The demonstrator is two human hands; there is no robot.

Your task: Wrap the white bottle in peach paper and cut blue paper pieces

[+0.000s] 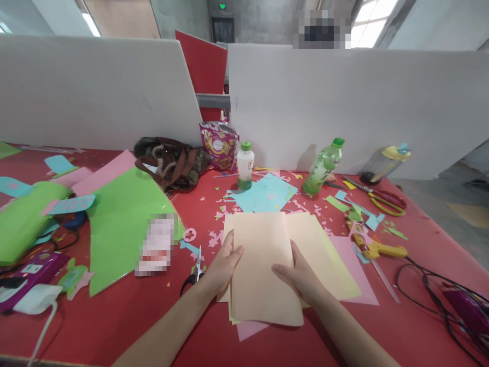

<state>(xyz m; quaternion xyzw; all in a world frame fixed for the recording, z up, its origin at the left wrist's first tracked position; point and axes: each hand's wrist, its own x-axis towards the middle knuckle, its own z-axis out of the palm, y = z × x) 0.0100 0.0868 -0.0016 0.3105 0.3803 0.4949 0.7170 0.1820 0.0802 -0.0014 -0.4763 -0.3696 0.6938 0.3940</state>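
Observation:
Between my two hands is a folded sheet of pale orange paper [263,275], held by its left and right edges. My left hand [225,262] grips the left edge, thumb on top and fingers partly hidden behind. My right hand [298,272] grips the right edge the same way. Under it lie sheets of yellow paper [328,260] and pink paper [362,285], fanned out to the right. Black-handled scissors [197,270] lie just left of my left hand. Beyond the paper is a light blue sheet [263,193] with scraps on it.
A white bottle [245,165], a green-capped bottle [324,167] and a snack bag [219,145] stand along the white partition [344,102]. A yellow glue gun [382,250] with a cord and large scissors [382,199] lie right. Green sheets [126,219] and a purple power strip [34,275] lie left.

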